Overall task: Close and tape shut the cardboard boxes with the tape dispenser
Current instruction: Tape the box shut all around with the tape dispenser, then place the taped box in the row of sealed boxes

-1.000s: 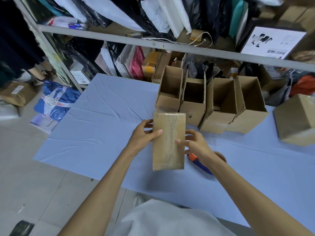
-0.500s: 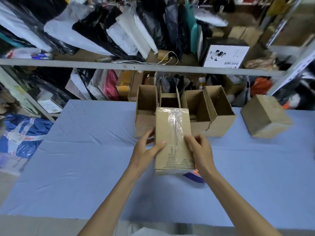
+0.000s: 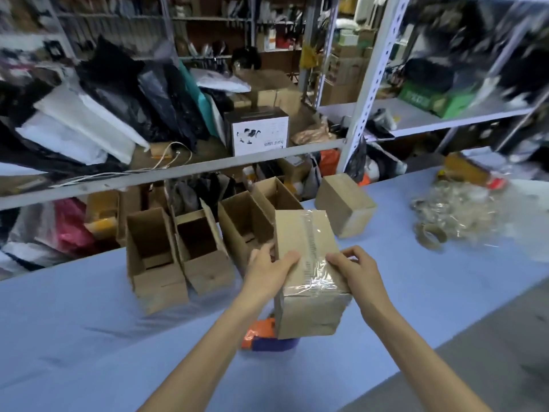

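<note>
Four open boxes [image 3: 154, 263] stand in a row on the blue surface [image 3: 89, 337], close one to another, with their flaps up. One closed box [image 3: 344, 203] lies further to the right, apart from the row. In front of the row, both hands hold one taped box [image 3: 309, 263] above the surface. The left hand [image 3: 267, 275] is clamped on its left side with the thumb on the top. The right hand [image 3: 353, 272] is clamped on its right side in the same way. A strip of clear tape runs along the top of this box and down its near face.

The taped box covers the lower corner of the third open box. It also hides most of the tape dispenser [image 3: 261, 334], which lies on the surface just under it; only an orange and dark blue part shows. The right end of the surface carries a heap of clear scraps [image 3: 463, 209] and one brown tape core [image 3: 427, 236], both blurred. Behind stands a metal shelf rack [image 3: 365, 84] full of bags, with one white carton [image 3: 257, 135]. The print on it is too unsharp to read.
</note>
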